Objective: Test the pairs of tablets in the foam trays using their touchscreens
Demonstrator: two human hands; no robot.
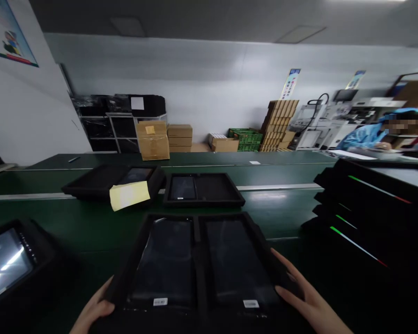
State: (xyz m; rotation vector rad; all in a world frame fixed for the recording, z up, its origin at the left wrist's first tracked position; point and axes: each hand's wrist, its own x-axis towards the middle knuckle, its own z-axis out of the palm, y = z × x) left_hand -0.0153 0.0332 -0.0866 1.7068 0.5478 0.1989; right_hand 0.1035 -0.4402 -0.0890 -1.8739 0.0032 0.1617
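Note:
My left hand [94, 310] and my right hand [299, 297] grip opposite sides of a black foam tray [197, 260] near the bottom of the view. The tray has two compartments, each holding a dark tablet in glossy plastic, the left tablet [163, 262] and the right tablet [237, 264], each with a small white label. Farther along the green workbench [264, 218] lie two more black foam trays [204, 191] [101, 182], the farther left one partly covered by a pale yellow sheet [128, 195].
A black tray holding a shiny screen [7, 264] sits at lower left. A tall stack of black trays [362, 208] stands at right. A person in a blue smock [365, 137] works at the far right, near electronic equipment [316, 125], with cardboard boxes [153, 141] along the wall.

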